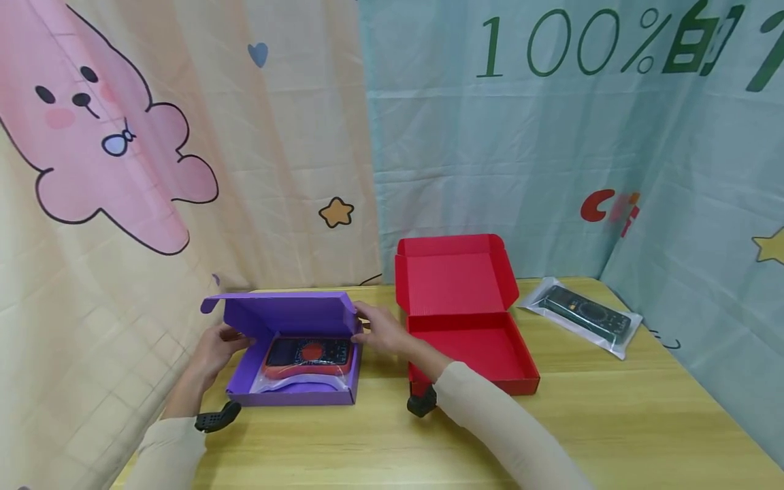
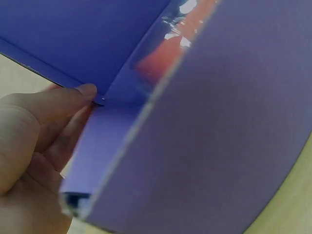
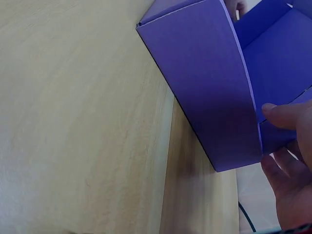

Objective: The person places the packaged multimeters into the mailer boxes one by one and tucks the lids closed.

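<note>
Head: purple box [image 1: 292, 399], "100%" curtain [image 1: 539, 143]

Right arm [image 1: 508, 429] was angled out forward-left, left arm [image 1: 168, 449] stretched pretty much straight ahead. Left hand [image 1: 216, 350] and right hand [image 1: 382, 330] were both set in a pinch, though left fingers [image 2: 58, 139] were partly hidden, so no promises there.

Left box [image 1: 290, 399]: was purple.
Bagged meter [image 1: 306, 371]: was orange-red and black.
Right box [image 1: 456, 282]: was red.
Far meter [image 1: 584, 313]: seemed black, perhaps dark green.
Table [image 1: 337, 449]: was yellowish wood grain.
Curtain [image 1: 306, 136]: was cream and pale blue, star-printed.
</note>
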The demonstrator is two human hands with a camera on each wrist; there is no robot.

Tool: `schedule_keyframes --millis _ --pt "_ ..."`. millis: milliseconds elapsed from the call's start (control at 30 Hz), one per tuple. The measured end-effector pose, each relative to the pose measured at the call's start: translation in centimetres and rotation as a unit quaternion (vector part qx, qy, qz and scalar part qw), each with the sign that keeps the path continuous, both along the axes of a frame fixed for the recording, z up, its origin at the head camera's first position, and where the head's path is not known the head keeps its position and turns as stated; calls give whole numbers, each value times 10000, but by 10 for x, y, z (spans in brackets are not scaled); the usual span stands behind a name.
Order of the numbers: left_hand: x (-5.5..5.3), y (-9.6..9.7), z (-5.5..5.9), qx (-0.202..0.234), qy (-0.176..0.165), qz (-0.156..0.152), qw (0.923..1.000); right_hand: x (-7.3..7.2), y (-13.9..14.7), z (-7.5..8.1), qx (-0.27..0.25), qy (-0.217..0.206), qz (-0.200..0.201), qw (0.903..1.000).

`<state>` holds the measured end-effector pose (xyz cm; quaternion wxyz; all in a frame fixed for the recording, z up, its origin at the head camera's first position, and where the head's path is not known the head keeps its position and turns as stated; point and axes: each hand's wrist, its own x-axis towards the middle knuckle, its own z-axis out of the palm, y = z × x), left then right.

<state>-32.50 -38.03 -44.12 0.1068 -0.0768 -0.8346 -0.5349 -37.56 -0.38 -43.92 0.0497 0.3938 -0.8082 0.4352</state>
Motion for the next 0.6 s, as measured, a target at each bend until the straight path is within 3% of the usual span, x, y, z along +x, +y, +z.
schedule_keyframes --millis 133,233,433,500,600 --pt "8 -3 9 307 114 -310 9990 3 3 3 155 -197 -83 9997" --pt "17 -5 19 556 160 -742 9956 8 7 8 217 -419 -209 9987" --pt "37 -11 42 695 -137 -1291 9891 24 9 27 -66 -1155 -105 9932" --pt "42 -12 48 967 -155 -1431 9849 30 10 34 -134 -1381 -58 9903" --pt "46 -15 56 1644 -6 -1724 9712 41 9 44 -173 -1549 -118 9877"
